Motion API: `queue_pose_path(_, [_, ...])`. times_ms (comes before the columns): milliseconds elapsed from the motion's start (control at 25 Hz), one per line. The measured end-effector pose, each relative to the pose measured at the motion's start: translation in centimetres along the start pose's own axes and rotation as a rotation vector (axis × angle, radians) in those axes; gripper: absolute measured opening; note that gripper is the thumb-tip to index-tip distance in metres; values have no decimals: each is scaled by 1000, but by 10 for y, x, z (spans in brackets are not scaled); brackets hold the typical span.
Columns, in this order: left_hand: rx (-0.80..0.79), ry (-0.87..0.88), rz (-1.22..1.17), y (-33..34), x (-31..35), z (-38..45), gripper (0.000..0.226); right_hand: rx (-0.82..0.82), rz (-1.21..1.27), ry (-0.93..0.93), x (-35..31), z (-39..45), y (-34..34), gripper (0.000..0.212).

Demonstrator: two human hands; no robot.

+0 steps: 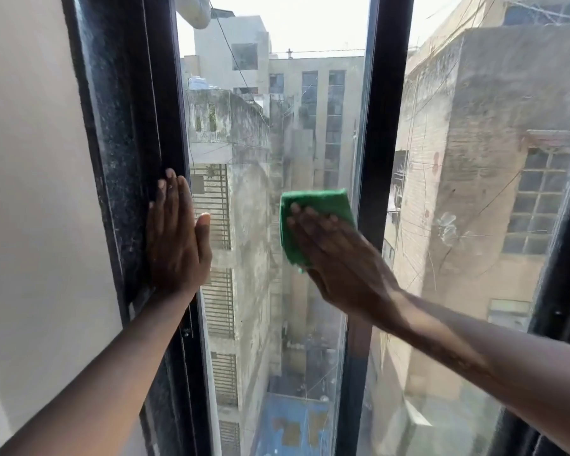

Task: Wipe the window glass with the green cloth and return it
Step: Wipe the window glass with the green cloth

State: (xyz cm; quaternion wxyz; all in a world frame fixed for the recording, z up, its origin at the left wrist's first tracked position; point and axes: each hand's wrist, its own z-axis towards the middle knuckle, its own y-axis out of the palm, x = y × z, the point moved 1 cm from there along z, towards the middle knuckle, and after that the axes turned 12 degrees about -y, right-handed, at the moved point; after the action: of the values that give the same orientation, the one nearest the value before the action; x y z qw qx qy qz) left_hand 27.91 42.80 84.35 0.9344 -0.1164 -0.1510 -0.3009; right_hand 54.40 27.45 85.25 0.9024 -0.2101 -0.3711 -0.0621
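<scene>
Head view: green cloth (313,222) is lying flat against the window glass (277,143) near the dark centre frame post (380,126), long axis running roughly upright. Right hand (339,258) is pressing it, fingers (310,218) straight and close together. Left hand (175,238) is resting open, fingers together, on the left frame (129,126).

A folded square green cloth (313,212) lies flat against the tall clear window glass (260,159), near the pane's right edge beside a dark vertical frame bar; the glass looks streaked and hazy
</scene>
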Motion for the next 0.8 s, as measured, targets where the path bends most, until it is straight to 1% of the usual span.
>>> queue_pose_path(40, [-1,-2,-11,1,0,0,68,69,-11,148,35,40,-17,75])
queue_pose_path(80, [-3,-4,-23,2,-2,1,68,82,36,273,55,75,-32,75])
queue_pose_path(120, [-7,-4,-39,3,-3,1,67,97,67,362,52,94,-38,75])
queue_pose_path(160, [-6,0,-57,5,-4,0,67,107,83,354,33,92,-27,77])
queue_pose_path(200, [2,11,-70,6,-5,-1,67,81,51,216,-5,69,-1,78])
queue_pose_path(240, [14,19,-70,6,-6,0,67,-2,34,15,-60,36,21,80])
queue_pose_path(280, [26,22,-62,6,-7,1,67,-130,-25,-209,-98,0,30,82])
queue_pose_path(320, [34,25,-59,6,-6,0,67,-191,-84,-350,-110,-22,35,83])
queue_pose_path(360, [38,25,-63,4,-5,0,67,-168,-77,-419,-101,-23,42,82])
queue_pose_path(400, [38,16,-68,3,-4,0,66,-84,-82,-400,-76,2,39,81])
queue_pose_path(440, [30,7,-83,3,-3,0,66,23,-61,-241,-44,43,26,78])
queue_pose_path(480, [25,-2,-106,2,-2,0,66,136,8,-29,-15,85,14,75])
queue_pose_path(520, [19,-9,-134,2,-2,-1,65,180,102,184,2,121,-1,73])
queue_pose_path(560, [9,-13,-162,2,-3,0,65,193,169,305,0,143,-11,73])
queue_pose_path(600, [5,-15,-193,2,-4,0,64,172,202,333,-18,144,-7,75])
queue_pose_path(640, [11,-18,-227,1,-5,0,63,134,155,218,-51,121,15,78])
queue_pose_path(720, [-4,-36,-274,1,-7,3,69,-70,109,-170,-135,34,47,85])
queue_pose_path(760, [-16,-35,-284,0,-8,4,74,-163,59,-296,-149,-4,51,85])
queue_pose_path(800, [-18,-29,-270,0,-7,4,76,-169,57,-390,-144,-21,61,82])
